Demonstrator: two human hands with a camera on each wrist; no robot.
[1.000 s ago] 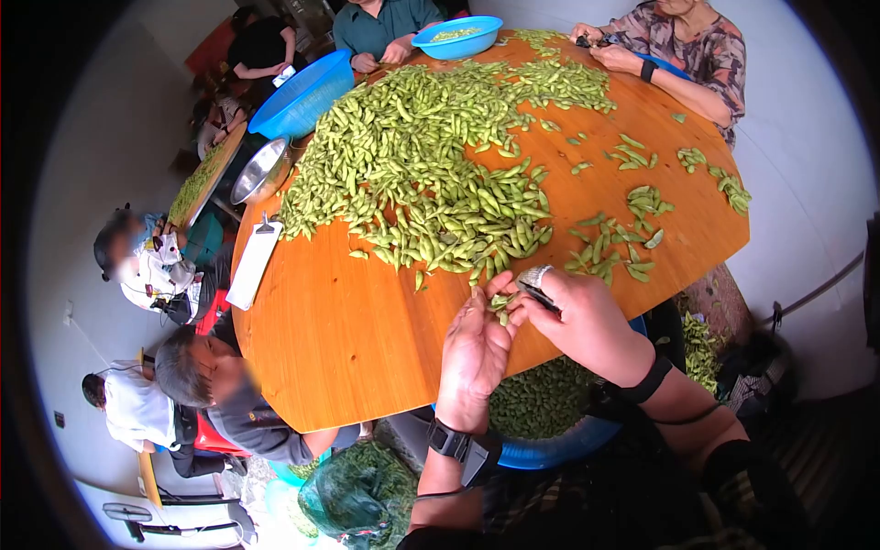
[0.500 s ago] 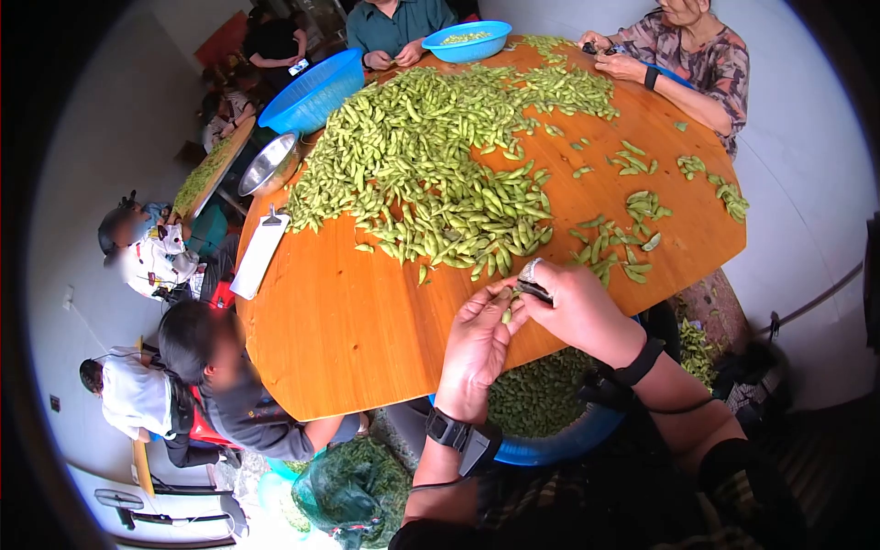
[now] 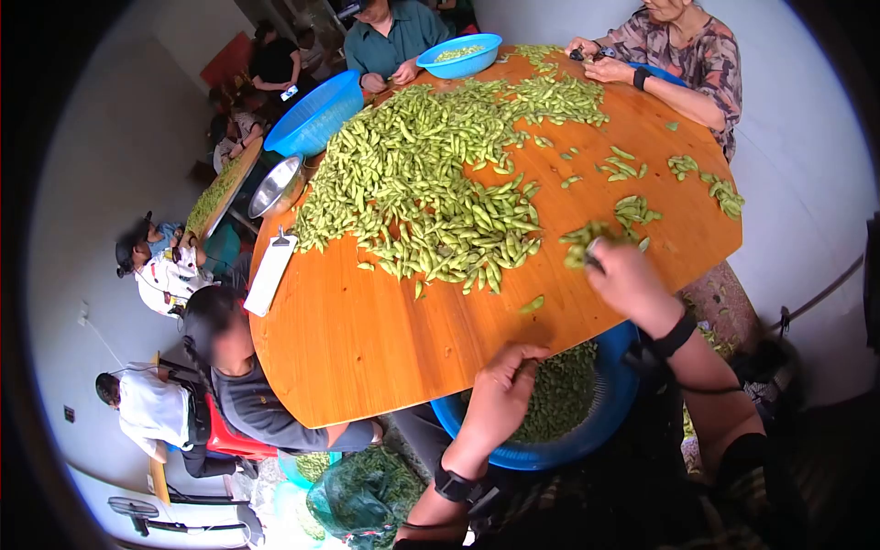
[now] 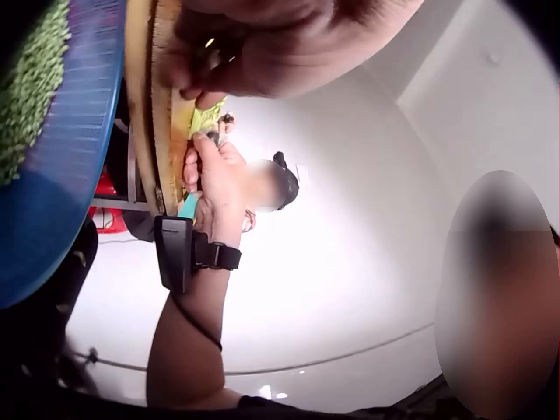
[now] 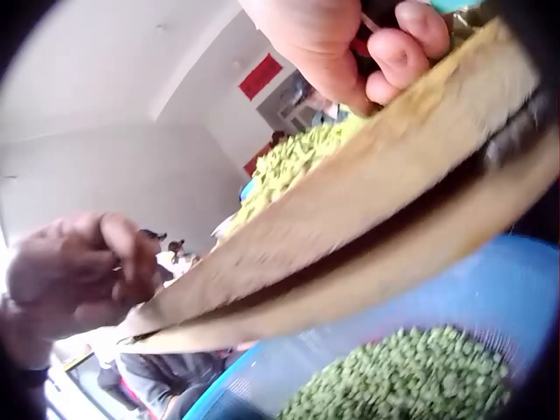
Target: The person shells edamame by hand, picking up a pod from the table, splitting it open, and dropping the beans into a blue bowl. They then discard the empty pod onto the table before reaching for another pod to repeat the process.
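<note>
My right hand is over a small group of bean pods near the table's right side. It grips a small dark tool, mostly hidden by the fingers, and a silvery band shows at a fingertip. At the near table edge, my left hand has loosely curled fingers with nothing visible in them. Beneath that hand stands a blue basin holding shelled green beans. One single pod lies on the wood between the hands and the big pod heap.
The wooden table carries a clipboard, a metal bowl, a large blue basket and a blue bowl. People sit around it. A green mesh bag stands on the floor at the left.
My hands were together at a pod by the table edge and have parted. The right moved up and right to the small pod group, the left back toward me. A single pod now lies on the table.
</note>
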